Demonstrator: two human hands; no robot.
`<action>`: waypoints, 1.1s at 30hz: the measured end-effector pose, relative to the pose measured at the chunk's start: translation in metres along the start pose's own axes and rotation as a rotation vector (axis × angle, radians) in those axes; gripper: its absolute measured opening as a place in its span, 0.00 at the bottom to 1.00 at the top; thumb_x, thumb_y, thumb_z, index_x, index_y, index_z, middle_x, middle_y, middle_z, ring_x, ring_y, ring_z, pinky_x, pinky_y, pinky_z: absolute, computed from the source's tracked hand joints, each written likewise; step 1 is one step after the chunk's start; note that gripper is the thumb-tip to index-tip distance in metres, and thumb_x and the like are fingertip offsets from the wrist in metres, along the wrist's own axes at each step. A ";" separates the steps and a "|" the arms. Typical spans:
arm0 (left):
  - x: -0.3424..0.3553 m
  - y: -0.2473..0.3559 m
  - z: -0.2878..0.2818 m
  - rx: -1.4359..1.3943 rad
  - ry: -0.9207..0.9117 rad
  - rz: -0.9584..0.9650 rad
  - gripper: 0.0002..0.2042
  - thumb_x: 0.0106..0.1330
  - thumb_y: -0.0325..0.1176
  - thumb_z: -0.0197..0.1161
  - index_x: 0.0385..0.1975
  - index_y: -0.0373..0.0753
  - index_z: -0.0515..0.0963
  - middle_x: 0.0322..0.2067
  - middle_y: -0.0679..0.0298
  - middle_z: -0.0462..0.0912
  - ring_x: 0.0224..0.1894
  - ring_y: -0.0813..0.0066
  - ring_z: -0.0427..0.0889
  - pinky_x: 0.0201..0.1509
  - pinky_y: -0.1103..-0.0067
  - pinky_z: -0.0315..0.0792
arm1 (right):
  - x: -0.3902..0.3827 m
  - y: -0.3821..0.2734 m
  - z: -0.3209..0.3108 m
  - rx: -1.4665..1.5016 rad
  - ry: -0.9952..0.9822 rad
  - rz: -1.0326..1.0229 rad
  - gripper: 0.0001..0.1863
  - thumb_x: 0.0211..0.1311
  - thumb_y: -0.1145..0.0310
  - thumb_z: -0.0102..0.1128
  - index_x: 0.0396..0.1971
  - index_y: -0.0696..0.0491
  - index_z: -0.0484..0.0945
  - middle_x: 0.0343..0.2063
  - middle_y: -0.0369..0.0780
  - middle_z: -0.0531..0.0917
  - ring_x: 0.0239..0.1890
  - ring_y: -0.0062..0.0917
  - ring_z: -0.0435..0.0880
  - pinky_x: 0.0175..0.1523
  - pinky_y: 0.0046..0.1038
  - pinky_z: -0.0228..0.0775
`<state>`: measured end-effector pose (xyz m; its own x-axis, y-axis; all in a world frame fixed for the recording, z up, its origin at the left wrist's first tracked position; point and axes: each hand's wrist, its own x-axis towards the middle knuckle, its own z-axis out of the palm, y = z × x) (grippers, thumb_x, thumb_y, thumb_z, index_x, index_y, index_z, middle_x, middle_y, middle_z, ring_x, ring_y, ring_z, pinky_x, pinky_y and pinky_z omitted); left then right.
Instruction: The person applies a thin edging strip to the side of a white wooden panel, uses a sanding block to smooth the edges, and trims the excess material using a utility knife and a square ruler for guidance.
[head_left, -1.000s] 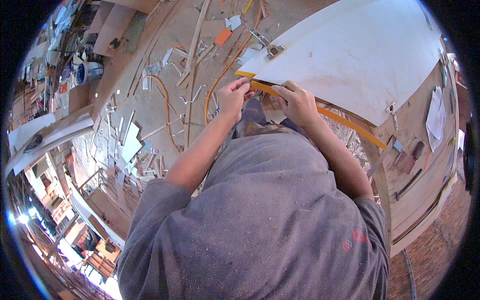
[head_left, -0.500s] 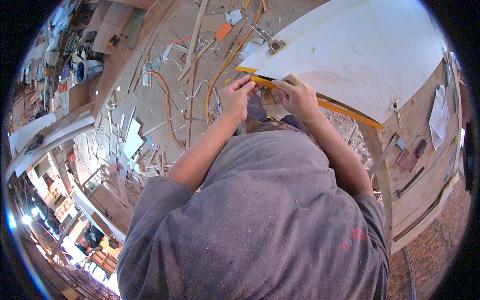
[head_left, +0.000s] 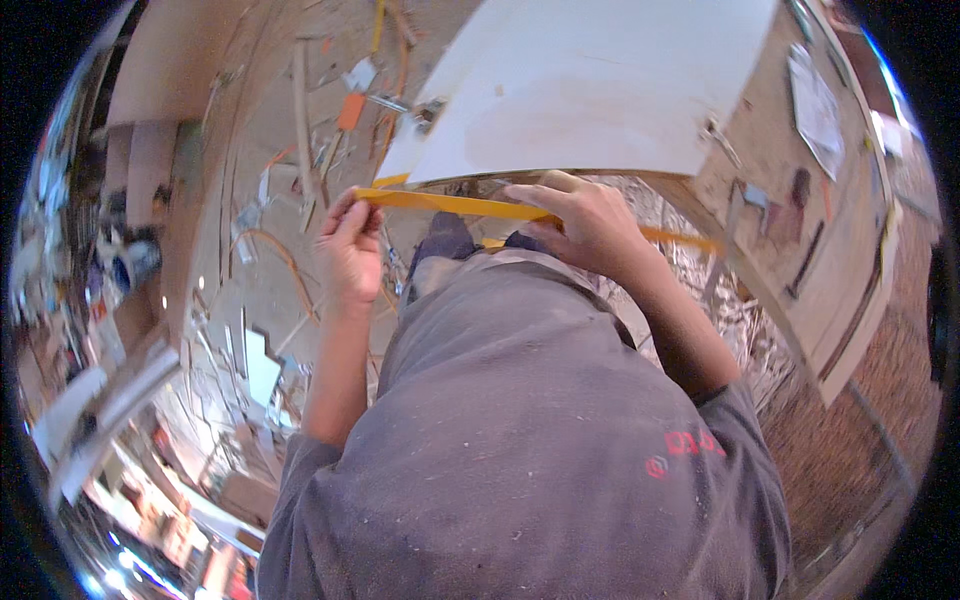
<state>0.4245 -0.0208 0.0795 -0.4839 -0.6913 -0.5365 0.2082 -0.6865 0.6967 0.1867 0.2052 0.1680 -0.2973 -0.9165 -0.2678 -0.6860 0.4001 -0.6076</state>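
While the left hand (head_left: 354,250) pinches one end of the yellow strip (head_left: 450,203) between thumb and fingers, the right hand (head_left: 598,225) grips it farther along (its lower fingers are partly hidden). Strip lies between torso and white panel (head_left: 610,95), long axis left to right, roughly following the panel's near edge; its tail emerges past the right hand toward the bench (head_left: 765,125). Far left, a blurred bluish form (head_left: 140,255) may be a container; contents cannot be determined.
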 end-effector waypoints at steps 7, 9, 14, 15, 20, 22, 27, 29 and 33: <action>0.018 0.012 0.018 0.161 -0.110 -0.078 0.13 0.70 0.21 0.64 0.53 0.35 0.80 0.46 0.61 0.85 0.47 0.70 0.85 0.55 0.75 0.81 | -0.040 0.050 0.006 -0.175 0.406 0.110 0.23 0.53 0.70 0.74 0.51 0.41 0.86 0.40 0.36 0.84 0.44 0.32 0.85 0.58 0.43 0.73; 0.023 0.008 0.001 0.145 -0.172 -0.100 0.11 0.72 0.22 0.62 0.52 0.34 0.80 0.47 0.60 0.85 0.47 0.69 0.85 0.57 0.73 0.81 | -0.063 0.064 0.012 -0.313 0.531 0.198 0.21 0.52 0.68 0.75 0.49 0.41 0.87 0.37 0.36 0.83 0.46 0.30 0.83 0.64 0.47 0.67; 0.024 -0.002 -0.009 0.271 -0.184 -0.203 0.09 0.74 0.22 0.59 0.51 0.35 0.80 0.48 0.58 0.85 0.47 0.69 0.86 0.56 0.73 0.83 | -0.102 0.075 0.037 -0.328 0.623 0.663 0.19 0.48 0.62 0.77 0.44 0.40 0.87 0.39 0.35 0.83 0.60 0.31 0.76 0.72 0.54 0.51; 0.024 -0.002 -0.011 0.308 -0.180 -0.215 0.09 0.75 0.22 0.59 0.51 0.35 0.80 0.48 0.58 0.85 0.47 0.68 0.86 0.56 0.73 0.83 | -0.104 0.073 0.037 -0.382 0.624 0.707 0.21 0.49 0.61 0.77 0.47 0.42 0.87 0.37 0.37 0.84 0.52 0.32 0.82 0.67 0.47 0.64; 0.034 -0.001 -0.021 0.310 -0.234 -0.250 0.09 0.75 0.23 0.59 0.51 0.35 0.80 0.47 0.57 0.85 0.48 0.67 0.86 0.57 0.72 0.83 | -0.100 0.097 0.063 0.126 0.851 0.830 0.23 0.59 0.68 0.71 0.56 0.49 0.83 0.39 0.41 0.85 0.32 0.30 0.86 0.38 0.36 0.82; 0.036 -0.001 -0.023 0.313 -0.246 -0.272 0.09 0.75 0.23 0.59 0.51 0.35 0.80 0.48 0.57 0.85 0.48 0.67 0.86 0.57 0.71 0.83 | -0.098 0.108 0.077 0.443 1.002 0.830 0.23 0.62 0.70 0.68 0.58 0.53 0.81 0.39 0.43 0.85 0.32 0.28 0.87 0.36 0.31 0.84; 0.039 -0.011 -0.042 0.354 -0.312 -0.336 0.09 0.75 0.21 0.57 0.52 0.33 0.78 0.48 0.55 0.85 0.49 0.64 0.86 0.58 0.70 0.83 | -0.068 0.131 0.102 0.913 1.416 0.779 0.23 0.67 0.69 0.66 0.59 0.57 0.72 0.41 0.43 0.82 0.38 0.21 0.85 0.40 0.23 0.86; 0.040 -0.014 -0.046 0.378 -0.335 -0.344 0.09 0.75 0.20 0.56 0.52 0.32 0.77 0.47 0.54 0.85 0.50 0.62 0.86 0.59 0.68 0.84 | -0.055 0.155 0.119 0.790 1.584 0.807 0.25 0.66 0.69 0.68 0.58 0.56 0.67 0.42 0.43 0.82 0.38 0.22 0.86 0.39 0.24 0.86; 0.045 -0.006 -0.047 0.514 -0.336 -0.324 0.09 0.75 0.19 0.57 0.51 0.31 0.77 0.47 0.55 0.84 0.50 0.60 0.87 0.58 0.67 0.84 | -0.052 0.165 0.106 0.889 1.713 0.961 0.31 0.60 0.65 0.74 0.57 0.56 0.65 0.38 0.42 0.82 0.39 0.32 0.85 0.51 0.33 0.79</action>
<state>0.4420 -0.0585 0.0289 -0.7084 -0.3055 -0.6363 -0.3795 -0.5953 0.7082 0.1601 0.3195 0.0025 -0.7684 0.6154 -0.1758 0.2595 0.0485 -0.9645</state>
